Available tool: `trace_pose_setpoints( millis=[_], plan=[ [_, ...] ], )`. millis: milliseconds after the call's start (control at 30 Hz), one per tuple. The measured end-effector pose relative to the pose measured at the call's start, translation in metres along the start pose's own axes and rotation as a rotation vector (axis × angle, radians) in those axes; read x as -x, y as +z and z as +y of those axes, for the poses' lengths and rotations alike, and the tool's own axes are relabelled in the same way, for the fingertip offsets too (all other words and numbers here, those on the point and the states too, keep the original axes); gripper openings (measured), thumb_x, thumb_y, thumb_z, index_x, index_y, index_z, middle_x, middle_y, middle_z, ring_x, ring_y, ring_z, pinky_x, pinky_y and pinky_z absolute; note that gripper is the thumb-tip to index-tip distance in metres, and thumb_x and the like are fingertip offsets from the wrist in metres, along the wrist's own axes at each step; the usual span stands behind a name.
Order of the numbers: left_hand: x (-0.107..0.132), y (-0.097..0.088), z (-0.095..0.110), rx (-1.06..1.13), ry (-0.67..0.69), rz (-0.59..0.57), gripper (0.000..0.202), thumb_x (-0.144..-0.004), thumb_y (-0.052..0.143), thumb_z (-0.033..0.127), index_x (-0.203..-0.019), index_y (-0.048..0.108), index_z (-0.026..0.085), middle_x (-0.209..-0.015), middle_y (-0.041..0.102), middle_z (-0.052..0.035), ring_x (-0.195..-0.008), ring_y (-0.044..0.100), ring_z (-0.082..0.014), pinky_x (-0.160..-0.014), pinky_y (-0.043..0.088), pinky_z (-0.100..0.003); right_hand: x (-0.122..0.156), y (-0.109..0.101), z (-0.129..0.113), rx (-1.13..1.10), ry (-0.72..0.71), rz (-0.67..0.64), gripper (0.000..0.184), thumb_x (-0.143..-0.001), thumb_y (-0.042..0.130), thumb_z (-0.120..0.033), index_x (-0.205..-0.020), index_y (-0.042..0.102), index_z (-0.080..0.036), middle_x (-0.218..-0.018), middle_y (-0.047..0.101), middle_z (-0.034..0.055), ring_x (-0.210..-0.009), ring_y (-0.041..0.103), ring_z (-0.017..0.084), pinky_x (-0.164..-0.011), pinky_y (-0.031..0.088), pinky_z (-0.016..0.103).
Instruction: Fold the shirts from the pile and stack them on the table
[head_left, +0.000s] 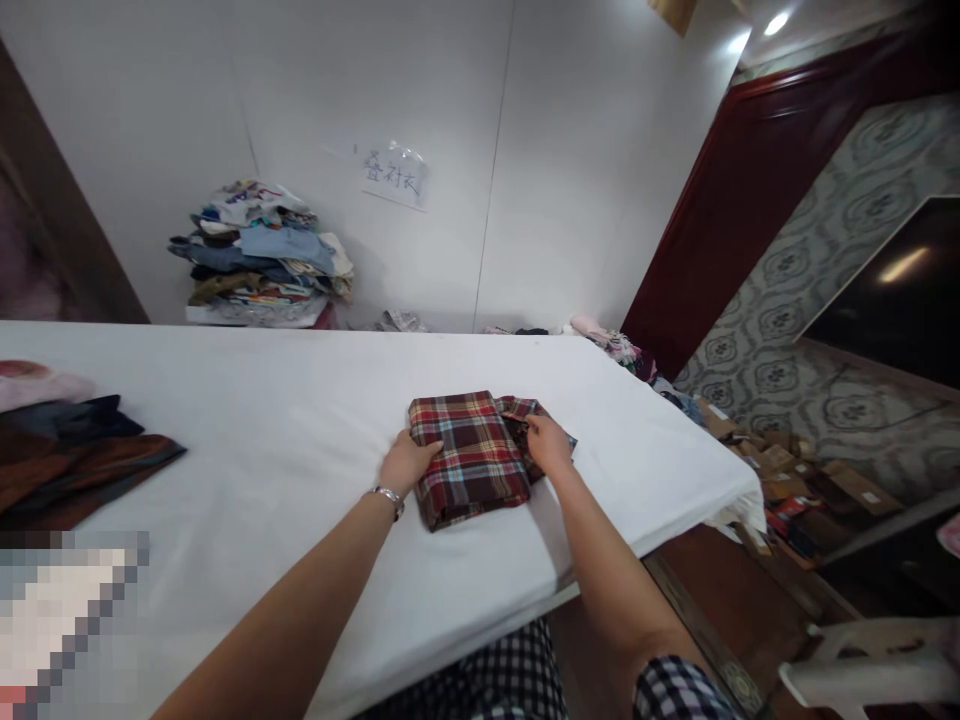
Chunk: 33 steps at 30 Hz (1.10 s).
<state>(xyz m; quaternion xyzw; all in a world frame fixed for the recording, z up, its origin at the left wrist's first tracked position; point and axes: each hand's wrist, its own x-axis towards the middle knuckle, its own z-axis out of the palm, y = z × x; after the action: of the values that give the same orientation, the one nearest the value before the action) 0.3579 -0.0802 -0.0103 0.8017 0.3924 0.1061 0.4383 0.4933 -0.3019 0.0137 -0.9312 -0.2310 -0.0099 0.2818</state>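
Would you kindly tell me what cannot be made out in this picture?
All in the head view:
Underside of the plaid cloth: hidden by its upper layers.
Most fingers of the left hand: hidden by the hand itself or the cloth.
Full extent of the dark clothes: cut off by the left edge.
Lower left corner: obscured by a pixelated patch.
Any print on the cardboard boxes: too small to read.

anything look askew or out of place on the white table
The folded red-brown plaid fabric garment: a flap juts past its right edge, at the right hand, breaking the neat rectangle. Nothing looks spilled.
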Motion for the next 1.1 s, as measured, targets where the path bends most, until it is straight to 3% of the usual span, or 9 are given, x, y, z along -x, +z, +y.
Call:
trace_pose_setpoints(
  millis=[167, 300, 433, 633, 767, 933, 1100],
  plan=[
    [0.004, 0.0, -0.002, 0.012, 0.03, -0.004, 0.058, -0.074, 0.068, 0.046, -0.121, 0.053, 0.017, -0.119, 0.067, -0.0168, -0.106, 0.065, -0.0318, -0.087, 0.049, -0.04, -0.037, -0.011, 0.016, 0.022, 0.069, 0.002, 0.032, -0.09, 0.045, -0.028, -0.108, 0.07, -0.017, -0.113, 0.07, 0.0113, -0.109, 0.061, 0.025, -0.095, 0.042, 0.034],
    [0.007, -0.001, -0.002, 0.012, 0.038, -0.01, 0.057, -0.076, 0.066, 0.045, -0.124, 0.052, 0.017, -0.121, 0.066, -0.0157, -0.108, 0.064, -0.0309, -0.088, 0.048, -0.039, -0.065, 0.001, 0.02, -0.038, 0.113, -0.015, 0.034, -0.089, 0.049, -0.034, -0.108, 0.068, -0.014, -0.115, 0.069, 0.0138, -0.109, 0.061, 0.025, -0.091, 0.043, 0.031],
    [0.007, -0.002, -0.001, -0.02, 0.032, -0.022, 0.057, -0.078, 0.064, 0.044, -0.125, 0.051, 0.016, -0.122, 0.066, -0.0157, -0.108, 0.064, -0.0305, -0.087, 0.048, -0.037, -0.084, 0.019, 0.02, -0.19, 0.178, -0.033, 0.031, -0.077, 0.063, -0.027, -0.105, 0.069, -0.014, -0.1, 0.073, 0.0104, -0.091, 0.066, 0.023, -0.078, 0.048, 0.028],
    [0.005, -0.003, -0.001, -0.065, 0.026, -0.037, 0.057, -0.078, 0.064, 0.042, -0.127, 0.05, 0.015, -0.122, 0.066, -0.0162, -0.108, 0.064, -0.0317, -0.087, 0.048, -0.039, -0.086, 0.035, 0.03, -0.5, 0.308, 0.02, 0.044, -0.082, 0.051, -0.023, -0.125, 0.059, -0.016, -0.09, 0.074, 0.006, -0.07, 0.068, 0.017, -0.062, 0.052, 0.026],
    [0.006, -0.005, 0.0, -0.075, 0.028, -0.052, 0.058, -0.079, 0.063, 0.043, -0.128, 0.049, 0.016, -0.124, 0.065, -0.0154, -0.11, 0.063, -0.0314, -0.088, 0.048, -0.039, -0.086, 0.036, 0.037, -0.626, 0.322, -0.003, 0.041, -0.077, 0.055, -0.023, -0.116, 0.065, -0.016, -0.081, 0.074, 0.0034, -0.064, 0.067, 0.017, -0.063, 0.054, 0.029],
    [0.007, -0.006, 0.001, -0.08, 0.032, -0.062, 0.061, -0.079, 0.062, 0.045, -0.13, 0.047, 0.015, -0.125, 0.064, -0.0161, -0.111, 0.062, -0.032, -0.09, 0.048, -0.04, -0.086, 0.027, 0.038, -0.673, 0.234, -0.041, 0.03, -0.072, 0.061, -0.021, -0.099, 0.072, -0.017, -0.083, 0.075, 0.0028, -0.069, 0.067, 0.016, -0.071, 0.054, 0.029],
    [0.004, -0.004, -0.002, -0.039, 0.035, -0.052, 0.062, -0.077, 0.065, 0.044, -0.13, 0.048, 0.015, -0.124, 0.065, -0.0172, -0.109, 0.063, -0.033, -0.09, 0.048, -0.042, -0.08, 0.016, 0.033, -0.635, 0.207, -0.001, 0.038, -0.073, 0.055, -0.019, -0.108, 0.07, -0.018, -0.082, 0.074, 0.0033, -0.069, 0.067, 0.017, -0.069, 0.054, 0.03]
  ],
)
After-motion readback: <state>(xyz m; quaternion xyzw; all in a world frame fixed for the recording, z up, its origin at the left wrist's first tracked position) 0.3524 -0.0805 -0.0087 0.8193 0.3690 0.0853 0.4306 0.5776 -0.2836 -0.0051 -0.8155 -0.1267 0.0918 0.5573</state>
